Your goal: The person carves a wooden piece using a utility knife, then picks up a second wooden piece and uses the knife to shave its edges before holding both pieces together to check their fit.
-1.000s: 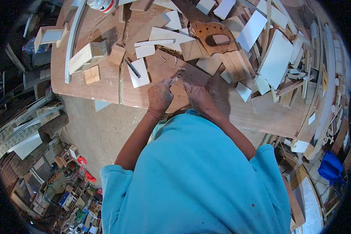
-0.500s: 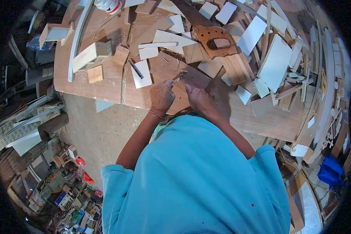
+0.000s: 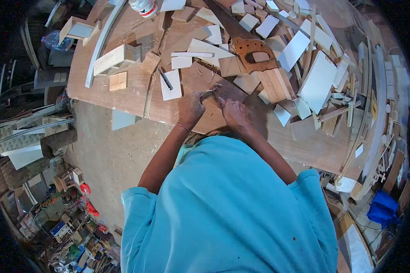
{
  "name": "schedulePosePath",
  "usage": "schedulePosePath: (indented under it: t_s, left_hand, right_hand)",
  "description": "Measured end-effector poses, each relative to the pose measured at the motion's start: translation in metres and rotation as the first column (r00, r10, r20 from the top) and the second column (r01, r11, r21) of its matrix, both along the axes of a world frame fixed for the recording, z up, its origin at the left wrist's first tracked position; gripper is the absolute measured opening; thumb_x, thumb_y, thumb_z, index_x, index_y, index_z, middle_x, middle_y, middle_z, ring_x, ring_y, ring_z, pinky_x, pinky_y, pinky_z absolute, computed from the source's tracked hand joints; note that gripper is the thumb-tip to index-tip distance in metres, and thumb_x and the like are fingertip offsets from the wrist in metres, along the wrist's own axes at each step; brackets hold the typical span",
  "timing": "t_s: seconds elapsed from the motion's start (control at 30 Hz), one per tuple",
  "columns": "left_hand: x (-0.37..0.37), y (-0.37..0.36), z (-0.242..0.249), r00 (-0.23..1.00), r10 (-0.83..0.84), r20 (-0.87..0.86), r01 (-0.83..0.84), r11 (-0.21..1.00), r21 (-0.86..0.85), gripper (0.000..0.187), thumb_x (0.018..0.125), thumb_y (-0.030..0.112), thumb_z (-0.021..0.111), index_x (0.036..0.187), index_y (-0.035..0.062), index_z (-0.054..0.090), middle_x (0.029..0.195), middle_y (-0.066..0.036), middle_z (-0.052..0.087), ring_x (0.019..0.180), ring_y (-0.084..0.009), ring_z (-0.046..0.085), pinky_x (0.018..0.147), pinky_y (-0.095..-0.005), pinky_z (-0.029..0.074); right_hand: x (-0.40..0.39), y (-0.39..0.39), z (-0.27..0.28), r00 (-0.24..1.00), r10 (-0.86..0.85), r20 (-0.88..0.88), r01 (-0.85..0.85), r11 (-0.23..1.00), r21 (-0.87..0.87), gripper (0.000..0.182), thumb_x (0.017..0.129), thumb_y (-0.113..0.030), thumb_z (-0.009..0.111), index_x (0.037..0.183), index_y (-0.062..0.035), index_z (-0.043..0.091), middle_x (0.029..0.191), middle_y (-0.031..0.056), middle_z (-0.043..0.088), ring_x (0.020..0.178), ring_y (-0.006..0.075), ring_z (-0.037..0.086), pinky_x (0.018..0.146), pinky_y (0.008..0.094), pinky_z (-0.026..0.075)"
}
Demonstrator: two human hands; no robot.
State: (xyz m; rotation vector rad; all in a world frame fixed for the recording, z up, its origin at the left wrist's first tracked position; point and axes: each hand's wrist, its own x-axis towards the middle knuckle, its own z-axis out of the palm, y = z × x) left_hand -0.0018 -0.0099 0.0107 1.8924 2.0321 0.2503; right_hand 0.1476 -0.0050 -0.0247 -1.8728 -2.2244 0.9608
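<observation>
On a wooden table [image 3: 123, 99], well to the left of the fingers, lie an open wooden box [image 3: 115, 60] and, just below it, a small wood block [image 3: 118, 81]. Nearer, to the upper left of the fingers, a dark stick [image 3: 166, 78] rests on a white piece of board [image 3: 172, 90]. The left hand [image 3: 190, 110] comes next, its thumb and fingers pinched narrow on a small pale piece [image 3: 207, 94], which sits at the fingertips, between the two hands. Just beyond it are curly shavings [image 3: 217, 86]. The right hand [image 3: 237, 115] is curled close by, its fingertips near the pale piece; whether it grips anything is too small to tell. Beyond the fingers, to the upper right, a handsaw [image 3: 243, 45] lies with its wooden handle towards the person. Farther right is a large white panel [image 3: 317, 82] among scraps. In my judgement, so small a piece asks for a firm, low pinch with the wrists steady, light and short strokes if an edge is being used, fingertips out of the edge's path, and shavings brushed aside so that the surface can be seen.
</observation>
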Motion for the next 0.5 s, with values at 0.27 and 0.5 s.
schedulePosePath:
  t_s: [0.27, 0.5]
  left_hand:
    - [0.003, -0.034, -0.005, 0.979, -0.119, 0.164, 0.045, 0.916, 0.400, 0.038, 0.068, 0.003, 0.049, 0.105, 0.0080, 0.053, 0.105, -0.012, 0.053, 0.097, -0.0268, 0.051, 0.087, -0.0418, 0.036]
    - [0.008, -0.043, 0.000, 0.989, -0.131, -0.067, 0.147, 0.839, 0.523, 0.049, 0.068, 0.003, 0.047, 0.116, 0.0097, 0.044, 0.125, -0.009, 0.038, 0.116, -0.0229, 0.036, 0.099, -0.0507, 0.012]
  right_hand:
    - [0.032, 0.016, 0.005, 0.952, -0.171, -0.253, 0.144, 0.982, -0.124, 0.045, 0.085, -0.043, 0.036, 0.077, -0.0018, 0.051, 0.061, 0.0118, 0.054, 0.052, 0.0210, 0.054, 0.044, 0.0331, 0.042]
    - [0.014, 0.013, 0.056, 0.309, -0.626, -0.716, -0.071, 0.735, -0.674, 0.036, 0.078, -0.039, 0.055, 0.080, -0.0037, 0.051, 0.058, 0.0009, 0.049, 0.043, 0.0073, 0.041, 0.038, 0.0200, 0.031]
